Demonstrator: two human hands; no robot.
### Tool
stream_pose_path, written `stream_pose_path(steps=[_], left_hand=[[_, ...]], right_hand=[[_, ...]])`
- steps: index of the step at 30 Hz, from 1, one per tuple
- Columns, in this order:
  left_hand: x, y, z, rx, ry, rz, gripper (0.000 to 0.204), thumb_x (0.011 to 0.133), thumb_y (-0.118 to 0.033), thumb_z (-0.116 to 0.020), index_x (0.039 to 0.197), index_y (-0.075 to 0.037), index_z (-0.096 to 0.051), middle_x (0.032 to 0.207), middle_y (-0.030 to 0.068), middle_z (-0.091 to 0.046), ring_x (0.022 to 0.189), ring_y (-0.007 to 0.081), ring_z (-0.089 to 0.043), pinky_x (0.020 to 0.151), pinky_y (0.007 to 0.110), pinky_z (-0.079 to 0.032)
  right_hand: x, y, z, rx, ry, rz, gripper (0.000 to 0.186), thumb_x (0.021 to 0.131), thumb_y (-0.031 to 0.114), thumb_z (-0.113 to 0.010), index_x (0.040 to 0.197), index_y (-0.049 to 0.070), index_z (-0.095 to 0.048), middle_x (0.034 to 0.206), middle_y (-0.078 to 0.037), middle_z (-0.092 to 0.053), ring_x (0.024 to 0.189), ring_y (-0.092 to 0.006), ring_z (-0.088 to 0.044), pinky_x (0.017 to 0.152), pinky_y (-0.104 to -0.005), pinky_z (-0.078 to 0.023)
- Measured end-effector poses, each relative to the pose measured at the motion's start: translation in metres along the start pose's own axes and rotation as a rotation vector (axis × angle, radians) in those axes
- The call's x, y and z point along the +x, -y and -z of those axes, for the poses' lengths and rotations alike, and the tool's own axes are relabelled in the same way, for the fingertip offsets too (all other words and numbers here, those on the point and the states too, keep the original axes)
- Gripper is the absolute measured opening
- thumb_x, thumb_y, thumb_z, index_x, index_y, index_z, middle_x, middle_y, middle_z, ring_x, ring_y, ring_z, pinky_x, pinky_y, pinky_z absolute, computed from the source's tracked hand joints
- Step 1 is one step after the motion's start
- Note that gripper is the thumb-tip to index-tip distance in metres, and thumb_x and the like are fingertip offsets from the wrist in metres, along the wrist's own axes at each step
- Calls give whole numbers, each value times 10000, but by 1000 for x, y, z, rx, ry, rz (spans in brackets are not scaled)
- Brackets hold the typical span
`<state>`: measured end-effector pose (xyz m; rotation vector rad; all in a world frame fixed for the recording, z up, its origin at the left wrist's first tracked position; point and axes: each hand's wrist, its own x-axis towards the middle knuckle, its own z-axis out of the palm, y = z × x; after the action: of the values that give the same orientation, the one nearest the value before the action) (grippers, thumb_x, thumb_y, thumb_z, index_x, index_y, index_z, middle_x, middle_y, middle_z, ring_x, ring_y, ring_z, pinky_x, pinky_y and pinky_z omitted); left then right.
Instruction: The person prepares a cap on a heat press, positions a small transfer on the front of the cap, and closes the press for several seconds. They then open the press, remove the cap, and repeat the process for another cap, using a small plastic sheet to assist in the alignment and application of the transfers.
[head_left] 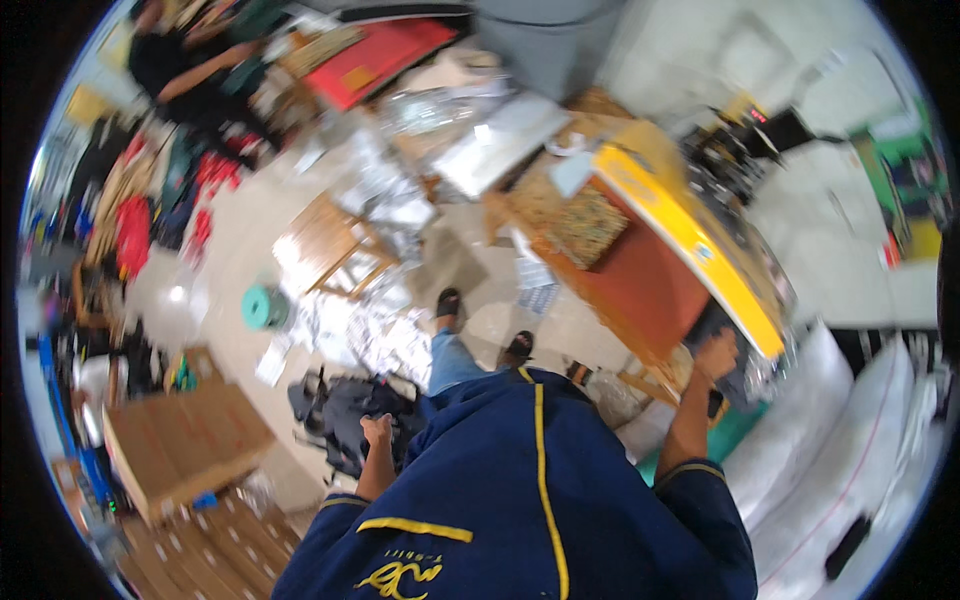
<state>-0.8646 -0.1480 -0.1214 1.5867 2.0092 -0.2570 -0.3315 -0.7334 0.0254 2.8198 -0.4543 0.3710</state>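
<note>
My left hand (377, 430) hangs low beside a black backpack (345, 415) on the floor. I see nothing held in it, but its fingers are smeared by motion. Out to the right, my right hand (717, 353) is at the near corner of a workbench with a red-brown top (655, 290). It lies over or against dark grey material (708, 322), just short of the end of a long yellow machine arm (690, 240). Blur hides how its fingers are set and whether they grip anything. A speckled board (585, 228) rests on the bench top.
A small wooden stool (325, 243) stands ahead among scattered white sheets (360, 335). Near it is a teal roll (264, 307). Large cartons (190, 440) fill the left side, and tall white sacks (800, 430) the right. Another person (190, 75) sits at the far left.
</note>
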Motion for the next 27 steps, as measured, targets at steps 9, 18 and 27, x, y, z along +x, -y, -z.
stream_pose_path(steps=[9, 18, 27], left_hand=[[-41, -283, 10, 239, 70, -1266, 490, 719, -330, -874, 926, 17, -598, 1037, 224, -568, 1049, 412, -508, 918, 508, -406], [-252, -442, 23, -85, 1024, -1352, 264, 1021, -240, -665, 925, -41, -519, 838, 38, -600, 769, 117, -535, 663, 296, -469], [-308, -514, 38, 144, 1712, -823, 720, 884, -294, -834, 1460, 2, -519, 1303, 135, -648, 1202, 209, -613, 1032, 343, -478]], right_hand=[[-3, 3, 55, 401, 8, 29, 315, 891, 140, -702, 1173, 25, -624, 1153, -212, -684, 1100, -456, -621, 948, -567, -472], [-48, -18, 242, 705, 114, -37, 111, 885, 22, -694, 973, 8, -628, 889, -149, -678, 833, -284, -650, 767, -397, -506], [-141, 106, 309, 1491, 457, -112, 210, 883, 24, -776, 1026, 52, -624, 978, -19, -676, 910, -102, -599, 837, -276, -483]])
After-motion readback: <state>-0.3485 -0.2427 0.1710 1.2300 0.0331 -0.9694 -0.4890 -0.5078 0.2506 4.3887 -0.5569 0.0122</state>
